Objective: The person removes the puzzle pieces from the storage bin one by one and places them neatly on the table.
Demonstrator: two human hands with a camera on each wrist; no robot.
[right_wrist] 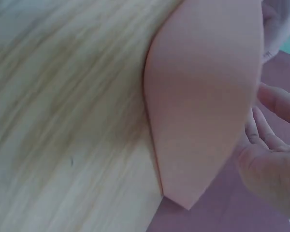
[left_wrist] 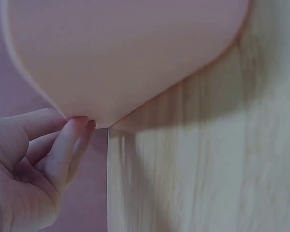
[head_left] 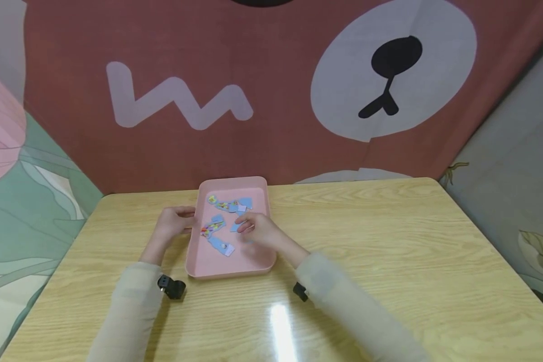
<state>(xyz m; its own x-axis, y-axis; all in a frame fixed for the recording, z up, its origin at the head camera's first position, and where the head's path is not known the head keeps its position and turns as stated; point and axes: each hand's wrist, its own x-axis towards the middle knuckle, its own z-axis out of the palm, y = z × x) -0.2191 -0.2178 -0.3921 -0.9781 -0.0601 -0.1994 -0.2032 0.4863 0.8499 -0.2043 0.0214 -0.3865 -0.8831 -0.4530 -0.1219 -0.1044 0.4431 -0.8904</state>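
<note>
A pink tray (head_left: 253,266) lies on the table, holding several flat light-blue pieces, some with small multicoloured patterns. One chain of pieces (head_left: 221,246) bends down the left side; another patterned piece (head_left: 223,206) lies near the far end. My left hand (head_left: 174,221) is at the tray's left wall; in the left wrist view its thumb and fingers pinch the rim. Over the tray's right half hovers my right hand (head_left: 260,231), fingers loosely bent beside a blue piece (head_left: 235,228). In the right wrist view the tray wall hides its fingertips, and no held thing shows.
The wooden table (head_left: 389,251) extends widely to the right of the tray. A brown cloth (head_left: 280,141) with a cartoon face hangs directly behind the table's far edge. Small black devices (head_left: 172,287) sit at both wrists.
</note>
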